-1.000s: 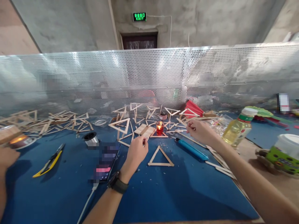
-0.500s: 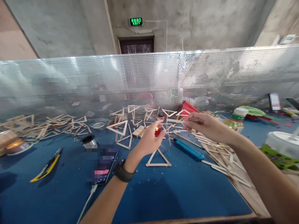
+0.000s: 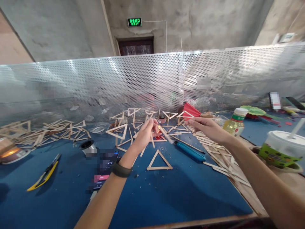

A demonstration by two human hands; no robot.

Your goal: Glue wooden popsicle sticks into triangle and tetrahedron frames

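Observation:
My left hand [image 3: 145, 133] is closed, fingers curled, beside a small red candle [image 3: 158, 137] with a lit flame. A narrow wooden craft stick [image 3: 152, 140] pokes out below its fingers; the grip is partly hidden. A whitish translucent stick [image 3: 167, 135] slants just right of the flame, its end hidden. My right hand [image 3: 204, 128] hovers over the pile of loose craft sticks [image 3: 209, 148], fingers loosely stretched toward the candle, with nothing visible in them. In front of the candle a triangle of craft sticks [image 3: 159, 168] lies flat on the blue table [image 3: 181, 197].
Stick triangles [image 3: 116, 130] stand behind my left hand. A blue utility knife [image 3: 189, 151] lies right of centre, yellow-handled pliers [image 3: 45, 175] at left. Nearby are a wire spool [image 3: 88, 147], phone [image 3: 108, 165], bottle [image 3: 235, 122] and cup [image 3: 282, 149]. A perforated metal screen [image 3: 152, 79] borders the back.
My left hand has drawn back left from around the candle and its fingers have curled, uncovering the flame. My right hand stays raised at the right. The view has shifted slightly.

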